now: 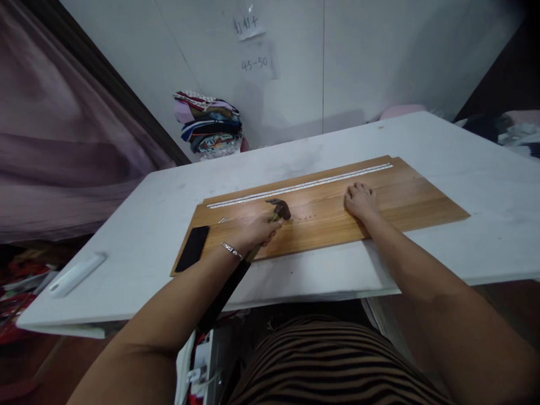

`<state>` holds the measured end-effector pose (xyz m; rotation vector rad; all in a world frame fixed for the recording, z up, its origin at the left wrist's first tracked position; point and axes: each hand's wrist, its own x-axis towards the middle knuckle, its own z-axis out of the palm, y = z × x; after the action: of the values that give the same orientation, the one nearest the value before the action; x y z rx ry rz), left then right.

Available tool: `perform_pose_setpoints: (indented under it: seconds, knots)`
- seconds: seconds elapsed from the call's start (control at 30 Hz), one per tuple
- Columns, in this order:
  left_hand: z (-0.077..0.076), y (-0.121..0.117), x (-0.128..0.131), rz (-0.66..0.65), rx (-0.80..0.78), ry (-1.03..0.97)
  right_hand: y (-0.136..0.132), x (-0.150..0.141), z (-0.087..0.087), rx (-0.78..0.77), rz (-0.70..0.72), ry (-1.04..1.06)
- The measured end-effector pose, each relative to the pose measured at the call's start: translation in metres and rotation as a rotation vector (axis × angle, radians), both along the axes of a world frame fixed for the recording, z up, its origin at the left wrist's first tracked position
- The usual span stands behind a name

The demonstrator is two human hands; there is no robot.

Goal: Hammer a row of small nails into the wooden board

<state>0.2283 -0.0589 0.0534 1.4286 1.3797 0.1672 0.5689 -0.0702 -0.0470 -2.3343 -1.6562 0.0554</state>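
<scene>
My left hand [262, 230] is closed round the handle of a claw hammer [282, 208], its metal head just above a wooden board [333, 222]. Beneath and right of the head, a short row of small dark nail heads or holes [304, 217] marks the wood; which they are, I cannot tell. Palm down, my right hand [360, 199] rests on the board's right half with its fingers bent and slightly apart, and nothing shows in it. Some loose nails [223, 220] lie on the board's left part. A long white patterned strip [300, 186] runs along the far side.
A black phone-like slab [193, 248] lies at the board's left end. The white table [139, 236] carries a white elongated object [77, 274] at the left. Folded cloths [211, 124] are stacked by the wall, below handwritten papers [255, 63].
</scene>
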Motion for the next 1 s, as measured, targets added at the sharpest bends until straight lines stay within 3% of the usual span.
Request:
perform_pose_setpoints:
  seconds: [0.17, 0.43, 0.77, 1.0]
  knots:
    - [0.004, -0.001, 0.000, 0.004, 0.010, -0.015, 0.000, 0.000, -0.001, 0.007, 0.004, 0.001]
    - [-0.005, 0.001, 0.000, 0.016, -0.004, 0.019, -0.002, -0.003, 0.005, -0.002, 0.001, 0.003]
    - [0.005, -0.002, 0.001, 0.004, -0.020, -0.040, -0.002, -0.002, 0.004, -0.016, 0.007, -0.006]
    - [0.005, -0.005, 0.006, 0.029, -0.019, 0.026, -0.001, -0.003, 0.005, -0.012, -0.001, 0.007]
